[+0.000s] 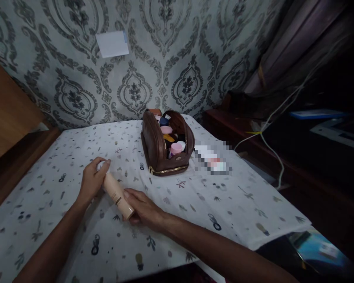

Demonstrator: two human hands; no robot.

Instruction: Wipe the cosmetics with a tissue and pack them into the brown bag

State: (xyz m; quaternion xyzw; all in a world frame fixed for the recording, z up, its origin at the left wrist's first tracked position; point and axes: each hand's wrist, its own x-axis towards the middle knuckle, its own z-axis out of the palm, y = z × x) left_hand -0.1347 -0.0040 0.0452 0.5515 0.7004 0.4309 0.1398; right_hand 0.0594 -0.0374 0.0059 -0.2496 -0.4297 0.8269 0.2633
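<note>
A beige cosmetic bottle (115, 192) is held tilted above the patterned cloth, between both hands. My left hand (92, 177) is closed around its whitish cap end, at the upper left. Around the lower body of the bottle my right hand (142, 209) is wrapped, with the base sticking out past the fingers. Beyond the hands a brown toiletry bag (153, 143) stands unzipped on the cloth. Inside it are several cosmetic containers, among them a pink-lidded jar (176, 148) and a pink rounded item (166, 130). Small print on the bottle is too blurred to read.
A white cloth (183, 208) with small printed motifs covers the table. Right of the bag lies a pixelated flat object (214, 159). A pale cable (279, 165) hangs at the right edge. Patterned wallpaper (147, 70) rises behind, and a wooden panel (11, 114) borders the left.
</note>
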